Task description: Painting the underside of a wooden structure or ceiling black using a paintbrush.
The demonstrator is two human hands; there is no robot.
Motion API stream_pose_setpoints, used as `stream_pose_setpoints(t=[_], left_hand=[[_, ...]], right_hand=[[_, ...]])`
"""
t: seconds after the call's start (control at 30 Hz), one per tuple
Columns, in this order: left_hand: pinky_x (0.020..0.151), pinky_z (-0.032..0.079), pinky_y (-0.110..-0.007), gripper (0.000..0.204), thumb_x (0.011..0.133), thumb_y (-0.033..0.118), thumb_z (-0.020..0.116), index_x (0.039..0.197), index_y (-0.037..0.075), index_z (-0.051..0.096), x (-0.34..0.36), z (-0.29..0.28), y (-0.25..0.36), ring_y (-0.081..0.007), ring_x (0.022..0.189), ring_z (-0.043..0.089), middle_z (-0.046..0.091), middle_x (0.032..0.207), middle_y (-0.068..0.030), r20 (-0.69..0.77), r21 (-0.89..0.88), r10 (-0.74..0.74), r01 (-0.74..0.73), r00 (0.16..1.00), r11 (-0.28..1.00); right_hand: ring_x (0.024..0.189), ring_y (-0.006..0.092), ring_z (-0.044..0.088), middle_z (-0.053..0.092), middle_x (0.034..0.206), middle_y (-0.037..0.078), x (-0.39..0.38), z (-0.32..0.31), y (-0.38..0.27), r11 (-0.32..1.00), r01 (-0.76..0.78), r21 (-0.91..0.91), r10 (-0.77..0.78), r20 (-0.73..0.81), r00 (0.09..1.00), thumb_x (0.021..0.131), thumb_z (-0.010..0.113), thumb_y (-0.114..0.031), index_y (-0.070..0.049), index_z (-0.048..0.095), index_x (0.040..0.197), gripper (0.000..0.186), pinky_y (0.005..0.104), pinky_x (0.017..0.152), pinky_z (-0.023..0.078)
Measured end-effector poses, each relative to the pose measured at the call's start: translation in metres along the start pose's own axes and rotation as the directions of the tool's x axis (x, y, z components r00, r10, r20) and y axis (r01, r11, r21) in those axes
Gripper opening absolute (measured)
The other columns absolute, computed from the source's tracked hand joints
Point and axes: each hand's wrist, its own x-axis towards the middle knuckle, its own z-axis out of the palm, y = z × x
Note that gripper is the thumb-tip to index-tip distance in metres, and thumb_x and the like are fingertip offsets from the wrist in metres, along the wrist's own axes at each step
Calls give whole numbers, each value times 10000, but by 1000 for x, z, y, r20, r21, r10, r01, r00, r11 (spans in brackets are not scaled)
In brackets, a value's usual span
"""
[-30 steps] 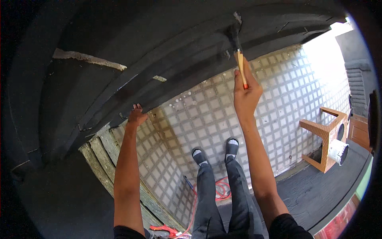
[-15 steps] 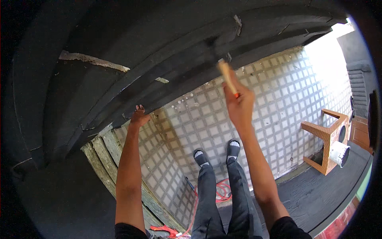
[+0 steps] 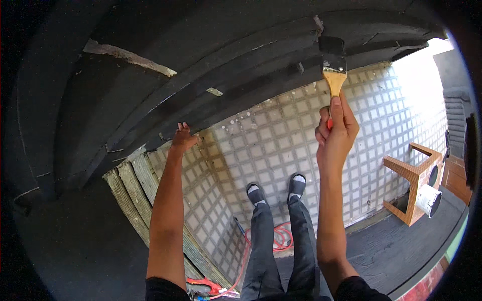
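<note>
Since half a second ago the brush [image 3: 333,62] has been swung back to upright and carried right: then it was tilted left with its bristles low on the dark boards, now it is held straight up with the black bristles laid flat against the board [image 3: 281,55] near its far right end. A stroke along the board is judged to be under way, with the painted stretch being extended rightward.

The right hand [image 3: 335,131] is closed around the lower end of the wooden handle, thumb laid up along it, so the brush is firmly gripped. The left hand [image 3: 182,138] has stayed where it was, fingers bent and pressed on the lower edge of the dark boards, holding nothing but bracing the body.

Outward from the hands, the dark overhead boards are seen already black, apart from a pale bare strip [image 3: 128,55] at far left. Unpainted weathered planks [image 3: 131,195] lie below the left arm. Beneath is a tiled floor [image 3: 281,145], on which the shoes [image 3: 276,189] stand. An orange hose [image 3: 281,236] is coiled behind the legs, and a wooden stool [image 3: 412,175] lies at right with a white can [image 3: 428,199] beside it.
</note>
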Motion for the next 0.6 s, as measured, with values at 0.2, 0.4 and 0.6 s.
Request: stream_pose_setpoints(t=[0.2, 0.4, 0.6], left_hand=[[1151, 282, -397, 988, 758, 376, 606, 1498, -52, 112, 6, 0, -1, -430, 1413, 242, 81, 1545, -317, -11, -26, 16, -16, 1000, 1000], [1143, 298, -407, 1005, 738, 366, 617, 1499, -49, 107, 2, 4, 8, -439, 1410, 242, 87, 1550, -305, -14, -37, -30, 29, 999, 999], [1146, 293, -425, 988, 756, 361, 598, 1503, -42, 93, 12, 9, -9, -460, 1417, 202, 66, 1558, -295, -21, -49, -10, 9, 1000, 999]], right_hand=[[495, 3, 384, 497, 661, -37, -37, 42, 39, 946, 23, -323, 115, 403, 908, 947, 579, -147, -79, 678, 1156, 240, 198, 403, 278], [483, 33, 434, 560, 642, -24, 2, 18, 2, 961, -74, -266, 147, 265, 953, 919, 626, -168, -81, 717, 969, 135, 209, 420, 328], [442, -5, 357, 505, 644, -41, 12, -1, -10, 996, 86, -25, -88, -79, 993, 966, 584, -237, -85, 647, 1212, 296, 172, 373, 238]])
